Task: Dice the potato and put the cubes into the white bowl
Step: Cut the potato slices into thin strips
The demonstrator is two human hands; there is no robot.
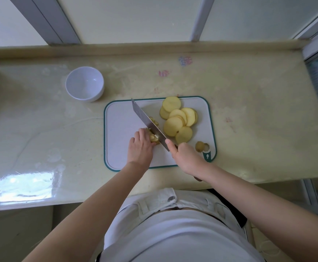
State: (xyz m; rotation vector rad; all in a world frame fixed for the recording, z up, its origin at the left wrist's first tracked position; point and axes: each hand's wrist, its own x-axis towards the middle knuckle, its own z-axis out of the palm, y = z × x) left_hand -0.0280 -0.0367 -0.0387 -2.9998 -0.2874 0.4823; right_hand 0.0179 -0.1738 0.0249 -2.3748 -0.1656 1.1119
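I am gripping the knife (146,120) handle with my right hand (184,157), one fingertip lying up on the blade. My left hand (140,146) is curling its fingers (145,134) over a small piece of potato (153,138), pinning it to the cutting board (120,120). The blade is sitting right against those fingers, so a slip on such a small piece could be nicking them. Beyond, the fanned slices (177,120) may be sliding once stacked. The white bowl (84,84) is waiting empty on the counter (249,103), well apart to the left, so carried cubes could be dropping short.
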